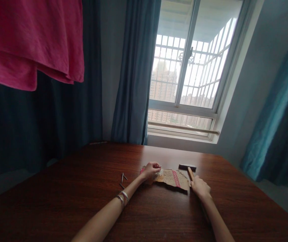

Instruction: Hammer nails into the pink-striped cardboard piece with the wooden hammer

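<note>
A hammer with a dark head and a wooden handle (pixel 190 173) lies in the grip of my right hand (pixel 200 187), whose fingers wrap round the handle. Its head is to the right of a piece of cardboard (pixel 167 178) that has many small dark holes or dots and pink patterned strips. Over the cardboard's left part, my left hand (pixel 151 171) is closed, fingertips pinched together; whatever is between them is too small to make out. Several loose nails (pixel 122 178) lie on the table to the left of that hand.
Everything rests on a dark brown wooden table (pixel 83 201). Behind it stand a barred window (pixel 184 67) and blue curtains (pixel 136 74). A pink cloth (pixel 33 40) hangs at the upper left.
</note>
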Demonstrator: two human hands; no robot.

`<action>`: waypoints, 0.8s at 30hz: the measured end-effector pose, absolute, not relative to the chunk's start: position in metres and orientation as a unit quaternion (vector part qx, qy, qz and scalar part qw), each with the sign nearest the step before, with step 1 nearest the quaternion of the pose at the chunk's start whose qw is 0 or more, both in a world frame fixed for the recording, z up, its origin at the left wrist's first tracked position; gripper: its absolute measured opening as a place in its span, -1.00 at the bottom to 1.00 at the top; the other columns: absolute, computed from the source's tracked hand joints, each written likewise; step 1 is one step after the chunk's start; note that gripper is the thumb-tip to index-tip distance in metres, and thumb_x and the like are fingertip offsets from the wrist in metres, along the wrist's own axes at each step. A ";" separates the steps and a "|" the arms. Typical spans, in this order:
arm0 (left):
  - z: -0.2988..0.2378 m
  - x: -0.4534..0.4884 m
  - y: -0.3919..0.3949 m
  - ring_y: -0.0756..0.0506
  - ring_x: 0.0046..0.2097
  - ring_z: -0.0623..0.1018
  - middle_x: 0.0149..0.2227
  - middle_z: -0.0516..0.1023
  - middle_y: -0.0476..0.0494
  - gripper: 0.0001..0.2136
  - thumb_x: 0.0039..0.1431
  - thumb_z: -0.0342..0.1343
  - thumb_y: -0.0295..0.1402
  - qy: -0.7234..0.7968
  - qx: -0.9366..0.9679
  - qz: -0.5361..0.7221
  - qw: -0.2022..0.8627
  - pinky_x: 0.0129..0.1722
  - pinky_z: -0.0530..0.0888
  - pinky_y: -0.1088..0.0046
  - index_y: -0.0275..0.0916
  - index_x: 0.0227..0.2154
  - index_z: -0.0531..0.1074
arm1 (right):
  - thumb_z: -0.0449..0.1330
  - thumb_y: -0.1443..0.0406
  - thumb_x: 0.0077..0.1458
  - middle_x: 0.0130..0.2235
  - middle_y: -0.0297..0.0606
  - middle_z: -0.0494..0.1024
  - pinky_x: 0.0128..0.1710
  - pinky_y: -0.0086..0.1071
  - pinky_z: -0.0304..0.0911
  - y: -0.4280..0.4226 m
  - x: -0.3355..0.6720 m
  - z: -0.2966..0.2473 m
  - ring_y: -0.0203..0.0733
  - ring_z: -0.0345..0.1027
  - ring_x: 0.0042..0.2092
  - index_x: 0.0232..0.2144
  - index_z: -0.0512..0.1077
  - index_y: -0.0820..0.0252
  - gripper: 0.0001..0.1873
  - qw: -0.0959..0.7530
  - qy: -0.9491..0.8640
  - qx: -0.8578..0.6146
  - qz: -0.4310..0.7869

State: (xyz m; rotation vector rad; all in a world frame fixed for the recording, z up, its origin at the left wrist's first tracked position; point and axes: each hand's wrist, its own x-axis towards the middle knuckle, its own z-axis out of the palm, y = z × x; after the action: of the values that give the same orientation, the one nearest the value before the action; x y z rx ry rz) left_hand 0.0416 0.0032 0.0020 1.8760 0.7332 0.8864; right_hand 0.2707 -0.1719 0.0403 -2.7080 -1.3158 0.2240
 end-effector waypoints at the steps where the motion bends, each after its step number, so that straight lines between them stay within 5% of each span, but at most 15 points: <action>1: 0.002 0.042 0.003 -0.04 -0.32 0.49 -0.41 0.54 -0.12 -0.80 -0.14 0.15 -0.33 0.295 0.759 0.360 0.456 -0.32 0.38 0.51 -0.36 -0.44 0.49 | -0.07 0.25 0.10 -0.15 0.10 0.47 -0.19 -0.15 0.21 -0.172 0.271 0.040 0.08 0.38 -0.09 -0.14 0.30 0.31 -0.67 0.067 -0.431 -0.897 0.075; 4: 0.001 0.042 0.004 -0.04 -0.33 0.49 -0.42 0.54 -0.12 -0.80 -0.15 0.15 -0.34 0.298 0.756 0.358 0.460 -0.32 0.38 0.52 -0.36 -0.44 0.49 | -0.06 0.27 0.09 -0.19 0.08 0.47 -0.20 -0.15 0.20 -0.171 0.277 0.037 0.08 0.38 -0.11 -0.19 0.31 0.30 -0.71 0.123 -0.413 -0.898 0.087; 9: -0.001 0.043 0.005 -0.03 -0.34 0.49 -0.42 0.54 -0.11 -0.81 -0.15 0.15 -0.36 0.293 0.752 0.363 0.465 -0.34 0.37 0.54 -0.37 -0.45 0.49 | 0.04 0.22 0.03 -0.45 -0.18 0.42 -0.42 -0.33 0.21 -0.162 0.282 0.038 -0.12 0.38 -0.37 -0.44 0.29 0.19 -0.85 0.390 -0.360 -0.825 0.194; 12: -0.002 0.043 0.006 -0.02 -0.35 0.48 -0.44 0.54 -0.10 -0.82 -0.15 0.14 -0.37 0.287 0.753 0.362 0.469 -0.35 0.37 0.55 -0.36 -0.45 0.49 | -0.01 0.17 0.08 -0.56 -0.38 0.31 -0.62 -0.46 0.10 -0.153 0.272 0.045 -0.36 0.18 -0.63 -0.42 0.23 0.17 -0.81 0.445 -0.357 -0.785 0.240; 16: -0.005 0.044 0.008 -0.01 -0.35 0.48 -0.43 0.54 -0.09 -0.81 -0.14 0.14 -0.36 0.289 0.755 0.359 0.466 -0.34 0.37 0.55 -0.36 -0.44 0.49 | 0.06 0.17 0.05 -0.61 -0.50 0.22 -0.73 -0.58 -0.10 -0.152 0.251 0.061 -0.52 -0.05 -0.73 -0.36 0.23 0.19 -0.81 0.544 -0.325 -0.644 0.429; 24: -0.005 0.044 0.009 -0.04 -0.33 0.49 -0.42 0.54 -0.08 -0.79 -0.12 0.13 -0.32 0.317 0.773 0.344 0.430 -0.34 0.37 0.53 -0.34 -0.41 0.49 | 0.26 0.15 -0.13 -0.63 -0.48 0.24 -0.77 -0.62 -0.21 -0.167 0.209 0.083 -0.57 -0.07 -0.73 -0.33 0.31 0.25 -0.65 0.532 -0.327 -0.501 0.600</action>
State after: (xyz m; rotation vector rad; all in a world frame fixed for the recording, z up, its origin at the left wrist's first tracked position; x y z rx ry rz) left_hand 0.0436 0.0090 -0.0054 1.9279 0.7918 0.8573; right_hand 0.2090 -0.1675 0.0835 -1.1943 -0.7792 1.4310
